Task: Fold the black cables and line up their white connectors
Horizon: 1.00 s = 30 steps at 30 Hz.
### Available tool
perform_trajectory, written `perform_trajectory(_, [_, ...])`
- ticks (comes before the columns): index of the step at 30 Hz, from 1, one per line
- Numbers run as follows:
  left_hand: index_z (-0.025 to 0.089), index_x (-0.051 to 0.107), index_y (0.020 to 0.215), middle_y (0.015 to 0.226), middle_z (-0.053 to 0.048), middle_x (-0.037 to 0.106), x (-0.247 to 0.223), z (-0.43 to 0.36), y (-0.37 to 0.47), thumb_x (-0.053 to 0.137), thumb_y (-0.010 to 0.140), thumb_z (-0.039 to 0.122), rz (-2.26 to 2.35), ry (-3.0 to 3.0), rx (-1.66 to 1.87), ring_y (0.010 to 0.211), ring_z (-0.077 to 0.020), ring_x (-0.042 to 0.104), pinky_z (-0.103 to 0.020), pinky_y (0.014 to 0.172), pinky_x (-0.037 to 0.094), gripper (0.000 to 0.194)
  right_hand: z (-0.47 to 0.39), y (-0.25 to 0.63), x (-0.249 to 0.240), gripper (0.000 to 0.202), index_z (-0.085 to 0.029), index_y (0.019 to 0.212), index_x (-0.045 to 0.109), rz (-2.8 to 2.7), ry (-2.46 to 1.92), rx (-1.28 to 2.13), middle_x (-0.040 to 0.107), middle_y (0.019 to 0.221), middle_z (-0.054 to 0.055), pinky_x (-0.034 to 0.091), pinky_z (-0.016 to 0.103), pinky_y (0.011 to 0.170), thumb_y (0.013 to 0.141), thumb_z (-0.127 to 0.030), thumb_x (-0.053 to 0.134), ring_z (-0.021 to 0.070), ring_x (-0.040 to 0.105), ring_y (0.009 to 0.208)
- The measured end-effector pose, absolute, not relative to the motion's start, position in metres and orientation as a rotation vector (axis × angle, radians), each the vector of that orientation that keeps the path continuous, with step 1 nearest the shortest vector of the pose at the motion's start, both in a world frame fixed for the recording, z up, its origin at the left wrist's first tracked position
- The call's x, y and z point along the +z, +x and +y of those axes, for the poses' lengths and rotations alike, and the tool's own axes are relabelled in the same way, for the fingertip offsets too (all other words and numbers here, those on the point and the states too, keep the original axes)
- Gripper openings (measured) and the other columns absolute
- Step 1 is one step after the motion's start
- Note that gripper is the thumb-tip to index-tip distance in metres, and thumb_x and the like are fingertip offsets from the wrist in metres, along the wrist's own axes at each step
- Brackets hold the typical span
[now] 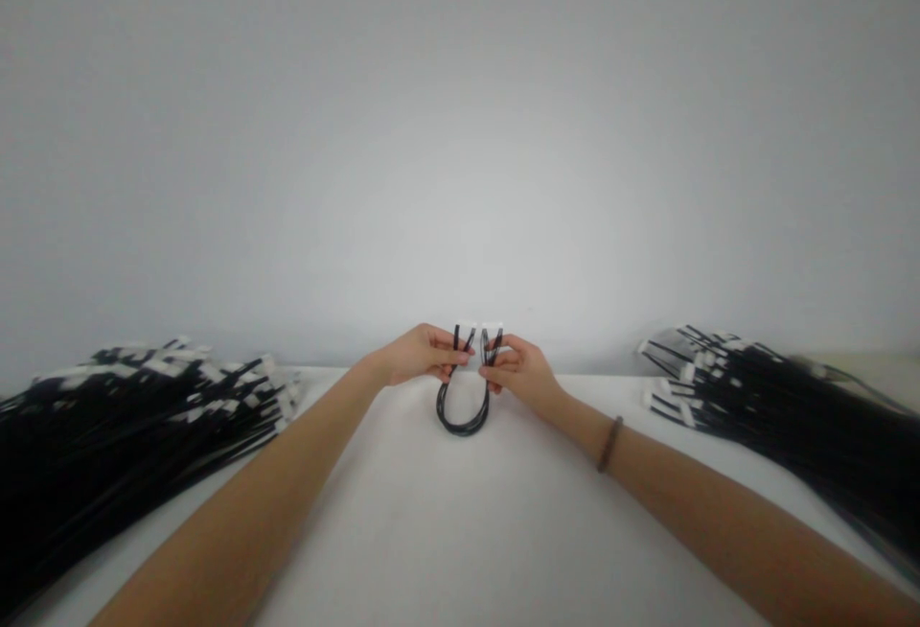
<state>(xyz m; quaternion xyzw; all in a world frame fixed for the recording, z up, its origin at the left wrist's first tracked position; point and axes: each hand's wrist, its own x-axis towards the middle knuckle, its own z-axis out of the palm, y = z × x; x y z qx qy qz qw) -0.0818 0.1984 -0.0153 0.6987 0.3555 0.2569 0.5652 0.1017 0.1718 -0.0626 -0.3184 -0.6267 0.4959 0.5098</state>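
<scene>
A black wire harness (463,429) hangs in a U shape between my two hands, above the white table. Near its left end, my left hand (425,353) pinches the wires between thumb and fingers. My right hand (523,370) grips the other end the same way. White connectors (492,326) top both ends, which point upward side by side with a small gap between them. Single wires fan out just below each connector.
On the left lies a large pile of black wire harnesses (107,445) with white ends. A second bundle of harnesses (797,426) lies on the right. The white table (460,531) meets a plain pale wall (460,128) behind my hands.
</scene>
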Motion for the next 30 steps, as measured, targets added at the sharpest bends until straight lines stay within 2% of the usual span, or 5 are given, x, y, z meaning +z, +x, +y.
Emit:
perform_trajectory(14, [0.015, 0.058, 0.092, 0.076, -0.003, 0.057, -0.016, 0.198, -0.080, 0.062, 0.059, 0.032, 0.838, 1.805, 0.587, 0.058, -0.0079, 0.046, -0.017, 0.046, 0.033, 0.036, 0.170, 0.101, -0.061, 0.038, -0.015, 0.084, 0.050, -1.482, -0.748, 1.270, 0.057, 0.060, -0.001, 0.046, 0.026, 0.051, 0.051, -0.023, 0.068, 0.0115, 0.055, 0.050])
perform_trajectory(18, [0.016, 0.058, 0.086, 0.067, 0.000, 0.054, -0.016, 0.194, -0.074, 0.062, 0.059, 0.035, 0.854, 1.871, 0.563, 0.059, -0.0088, 0.046, -0.019, 0.050, 0.036, 0.033, 0.171, 0.100, -0.063, 0.035, -0.014, 0.081, 0.054, -1.535, -0.732, 1.294, 0.058, 0.068, 0.001, 0.047, 0.027, 0.060, 0.051, -0.023, 0.068, 0.0120, 0.056, 0.060])
perform_trajectory(21, [0.015, 0.058, 0.081, 0.069, -0.002, 0.055, -0.013, 0.192, -0.071, 0.060, 0.059, 0.038, 0.882, 1.889, 0.550, 0.060, -0.0096, 0.048, -0.020, 0.053, 0.038, 0.032, 0.172, 0.100, -0.064, 0.031, -0.014, 0.076, 0.054, -1.566, -0.778, 1.269, 0.057, 0.064, 0.000, 0.045, 0.024, 0.055, 0.051, -0.027, 0.068, 0.0103, 0.054, 0.057])
perform_trajectory(27, [0.014, 0.061, 0.064, 0.049, 0.000, 0.049, 0.034, 0.184, -0.093, 0.057, 0.060, 0.046, 1.165, 2.137, 0.378, 0.045, -0.0086, 0.042, -0.020, 0.044, 0.032, 0.033, 0.175, 0.101, -0.063, 0.028, -0.013, 0.064, 0.053, -1.563, -0.940, 1.119, 0.049, 0.051, -0.002, 0.035, 0.019, 0.041, 0.061, -0.041, 0.058, 0.0059, 0.043, 0.042])
perform_trajectory(30, [0.015, 0.064, 0.070, 0.043, 0.002, 0.043, 0.073, 0.172, -0.110, 0.057, 0.060, 0.046, 1.326, 2.108, 0.367, 0.038, -0.0063, 0.036, -0.019, 0.038, 0.028, 0.034, 0.180, 0.102, -0.063, 0.034, -0.013, 0.068, 0.055, -1.432, -1.015, 1.103, 0.049, 0.053, -0.001, 0.035, 0.019, 0.042, 0.061, -0.046, 0.057, 0.0063, 0.042, 0.043])
